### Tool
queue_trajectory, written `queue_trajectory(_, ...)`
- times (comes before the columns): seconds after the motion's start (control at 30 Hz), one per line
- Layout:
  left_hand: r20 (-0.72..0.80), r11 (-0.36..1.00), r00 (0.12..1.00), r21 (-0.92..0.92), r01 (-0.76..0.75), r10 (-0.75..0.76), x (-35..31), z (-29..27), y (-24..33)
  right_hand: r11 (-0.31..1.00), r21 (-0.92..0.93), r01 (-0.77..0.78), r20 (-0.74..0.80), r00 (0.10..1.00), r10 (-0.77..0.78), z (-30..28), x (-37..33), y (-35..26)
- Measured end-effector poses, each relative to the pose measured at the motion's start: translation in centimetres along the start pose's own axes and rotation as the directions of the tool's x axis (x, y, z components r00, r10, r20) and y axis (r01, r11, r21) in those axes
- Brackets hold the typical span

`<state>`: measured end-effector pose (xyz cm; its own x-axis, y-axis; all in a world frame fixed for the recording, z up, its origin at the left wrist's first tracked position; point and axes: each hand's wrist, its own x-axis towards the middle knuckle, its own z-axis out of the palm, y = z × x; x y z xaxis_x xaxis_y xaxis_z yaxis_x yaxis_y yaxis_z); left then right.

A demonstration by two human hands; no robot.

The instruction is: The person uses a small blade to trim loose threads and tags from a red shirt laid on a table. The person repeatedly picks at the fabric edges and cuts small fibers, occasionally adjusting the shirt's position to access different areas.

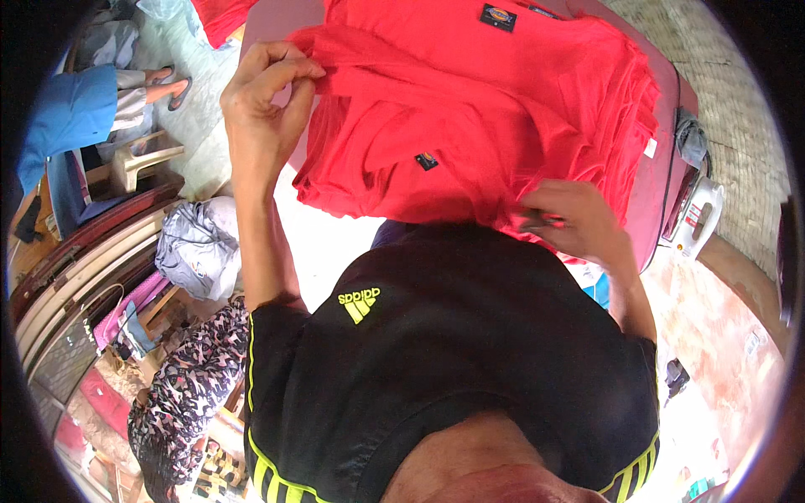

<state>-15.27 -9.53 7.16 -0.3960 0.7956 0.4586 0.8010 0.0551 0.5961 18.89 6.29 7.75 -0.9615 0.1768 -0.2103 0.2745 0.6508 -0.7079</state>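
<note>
A red shirt with a dark neck label lies spread in front of me, on top of other layered red shirts. At its far left edge, my left hand pinches the cloth between thumb and forefinger and lifts it slightly. My right hand is at the near right edge, its fingers curled at bunched red cloth close to my body. Motion softens those fingertips, and part of the grip is hidden. A second dark label shows lower down among the folds.
The shirts rest on a mauve padded table. By its right edge are a white clothes iron and a grey-blue cloth. Grey garments are piled on the left. A person in blue and another in patterned clothing are nearby.
</note>
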Motion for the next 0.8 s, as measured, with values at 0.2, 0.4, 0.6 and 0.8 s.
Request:
queue_trajectory(0.2,0.08,0.969,0.972,-0.096,0.227,-0.22,-6.0,-0.5,0.8,0.983,0.063,-0.174,0.063,0.983,0.17,-1.4,-4.1,0.2)
queue_trajectory(0.4,0.082,0.958,0.955,0.006,0.286,-0.285,-7.3,0.2,2.1,0.992,0.129,-0.004,-0.102,0.995,0.017,-1.0,-0.2,-1.4)
queue_trajectory(0.6,0.187,0.987,0.98,-0.155,-0.035,0.064,-5.2,3.7,3.0,0.821,0.563,0.094,-0.336,0.934,0.124,2.7,9.5,0.2)
queue_trajectory(0.8,0.247,1.0,0.969,-0.004,-0.029,0.029,-7.3,5.1,2.4,0.77,0.624,0.13,-0.358,0.924,0.133,5.6,11.7,2.4)
